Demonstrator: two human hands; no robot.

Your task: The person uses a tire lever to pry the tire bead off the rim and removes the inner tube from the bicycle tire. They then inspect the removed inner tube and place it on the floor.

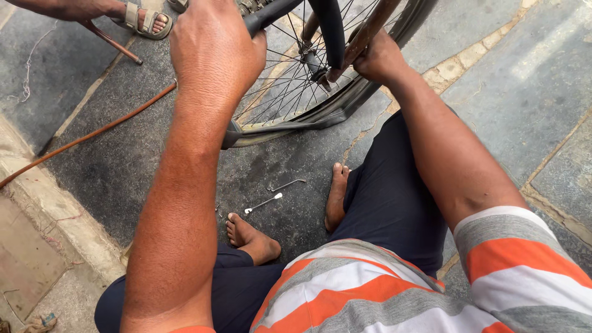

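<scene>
A spoked bicycle wheel (290, 80) stands on the stone floor in front of me, its black tyre (320, 114) partly peeled off the rim at the bottom. My left hand (213, 46) grips a dark bicycle frame tube (271, 13) near the top of the wheel. My right hand (377, 57) is closed around a brown frame stay (370, 28) beside the hub. I sit on the floor with bare feet (250, 237) under the wheel.
Two thin metal tyre levers (265, 201) lie on the floor between my feet. A long brown hose (92, 135) runs across the floor at left. Another person's sandalled foot (145, 20) is at the top left. A raised stone kerb (55, 209) borders the left.
</scene>
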